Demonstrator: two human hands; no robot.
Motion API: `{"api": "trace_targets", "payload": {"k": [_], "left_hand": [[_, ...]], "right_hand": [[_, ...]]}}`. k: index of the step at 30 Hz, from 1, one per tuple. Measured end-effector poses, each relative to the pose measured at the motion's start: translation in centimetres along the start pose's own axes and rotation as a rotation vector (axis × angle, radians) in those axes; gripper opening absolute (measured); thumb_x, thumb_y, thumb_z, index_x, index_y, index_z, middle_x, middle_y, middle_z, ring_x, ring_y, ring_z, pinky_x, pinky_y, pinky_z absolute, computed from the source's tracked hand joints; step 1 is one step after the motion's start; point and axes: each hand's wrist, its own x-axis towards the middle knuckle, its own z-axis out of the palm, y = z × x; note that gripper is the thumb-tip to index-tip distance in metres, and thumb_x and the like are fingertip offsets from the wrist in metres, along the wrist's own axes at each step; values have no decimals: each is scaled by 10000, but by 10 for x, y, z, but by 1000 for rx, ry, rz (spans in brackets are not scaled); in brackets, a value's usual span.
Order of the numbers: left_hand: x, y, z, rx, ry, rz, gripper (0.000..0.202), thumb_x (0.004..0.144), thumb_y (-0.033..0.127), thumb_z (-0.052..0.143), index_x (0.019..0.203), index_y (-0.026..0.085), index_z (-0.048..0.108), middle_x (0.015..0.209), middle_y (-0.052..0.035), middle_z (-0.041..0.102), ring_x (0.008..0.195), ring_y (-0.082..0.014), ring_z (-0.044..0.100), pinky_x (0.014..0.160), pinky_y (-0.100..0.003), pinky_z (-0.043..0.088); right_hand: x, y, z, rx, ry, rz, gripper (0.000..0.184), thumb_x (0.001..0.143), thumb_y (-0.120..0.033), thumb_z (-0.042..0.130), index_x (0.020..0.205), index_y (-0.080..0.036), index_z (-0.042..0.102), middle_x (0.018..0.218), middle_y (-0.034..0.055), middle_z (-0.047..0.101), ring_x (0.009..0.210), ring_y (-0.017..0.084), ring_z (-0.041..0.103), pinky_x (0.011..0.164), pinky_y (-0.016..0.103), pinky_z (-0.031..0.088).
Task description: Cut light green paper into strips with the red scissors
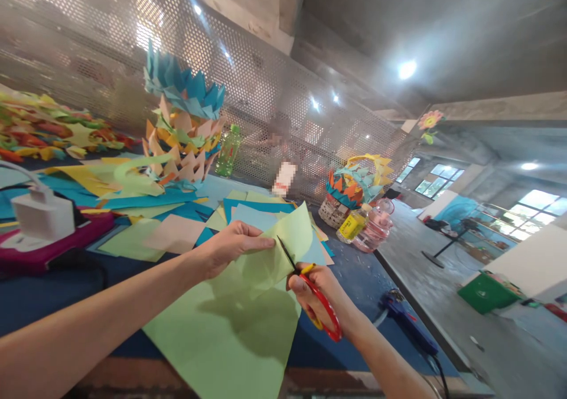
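Note:
In the head view my left hand (237,245) pinches a small piece of light green paper (292,227), held up over the table. My right hand (316,289) grips a pair of scissors (325,310) with red and yellow handles, its dark blades pointing up and left against that paper. Beneath both hands lies a large light green sheet (230,340), which reaches past the table's front edge. Behind the hands, blue, green and pale pink paper pieces (181,233) lie scattered. Part of the blades is hidden by the paper.
A magenta power strip (26,257) with a white charger (42,213) is at left. Behind stand a layered paper craft (186,127), a green bottle (229,151), a paper-trimmed basket (336,201) and a yellow-labelled bottle (353,226). A blue glue gun (410,322) lies right, near the edge.

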Motion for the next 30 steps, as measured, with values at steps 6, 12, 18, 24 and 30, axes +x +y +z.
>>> {"api": "trace_targets", "payload": {"k": [6, 12, 18, 24, 30], "left_hand": [[6, -5, -2, 151, 89, 80, 243, 628, 380, 735, 597, 141, 697, 517, -26, 652, 425, -119, 539, 424, -208, 382], [8, -9, -3, 239, 96, 128, 300, 632, 433, 715, 549, 148, 669, 452, 6, 596, 381, -92, 478, 385, -198, 303], [6, -9, -4, 136, 26, 67, 302, 634, 433, 720, 644, 132, 712, 618, -63, 698, 531, -167, 619, 502, -231, 444], [-2, -2, 1, -6, -31, -7, 254, 628, 371, 741, 684, 123, 726, 636, -89, 707, 523, -179, 630, 529, -259, 484], [-3, 0, 2, -9, -8, -23, 197, 637, 330, 742, 635, 134, 717, 583, -71, 692, 483, -161, 612, 479, -232, 460]], "right_hand": [[-15, 5, -10, 6, -126, 68, 575, 794, -707, 361, 700, -153, 480, 551, -30, 444, 400, 62, 423, 393, 194, 382], [-18, -2, -17, -117, -129, 48, 522, 811, -650, 420, 657, -154, 474, 492, -43, 435, 384, 57, 426, 355, 159, 329], [-8, -5, -17, -85, -127, 19, 542, 812, -662, 396, 623, -158, 458, 468, -53, 412, 365, 57, 416, 345, 163, 319], [2, -3, -7, -79, -90, -101, 524, 818, -667, 381, 657, -170, 422, 507, -46, 421, 400, 58, 424, 374, 170, 311], [6, -6, 0, -63, -37, -132, 520, 818, -672, 374, 650, -181, 403, 531, -36, 421, 413, 59, 398, 391, 191, 297]]}}
